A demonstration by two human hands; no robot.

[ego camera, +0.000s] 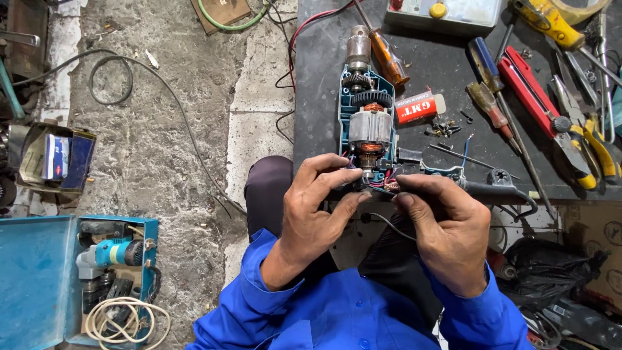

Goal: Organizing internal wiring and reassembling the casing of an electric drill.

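- A dark workbench (324, 78) stands over a rough concrete floor (168, 149) in a cluttered repair shop, seen from above the worker's blue sleeves (259, 291).
- An opened electric drill (366, 116) lies on the bench near its front edge, its teal half-shell up, chuck pointing away from the worker, with gears, motor winding and copper commutator exposed.
- The left hand (314, 214) curls around the drill's rear end, fingers (334, 165) bent and close together over the casing, thumb pressed up beneath it.
- The right hand (447, 233) meets it from the other side, fingers (421, 188) narrowly closed at the bundle of red and coloured wires (387, 183) by the handle; exactly what the fingertips pinch cannot be told.
- The drill's black cord (499, 192) runs off to the right, just past that hand.
- Scattered across the bench well beyond the hands: an orange-handled screwdriver (389, 61), a small red and white box (418, 107), loose screws (444, 126), red-handled pliers (538, 97) and yellow-handled cutters (599, 146).
- On the floor to the left, an open blue metal case (39, 279) holds another teal drill (110, 254) and a coil of pale cable (123, 317).
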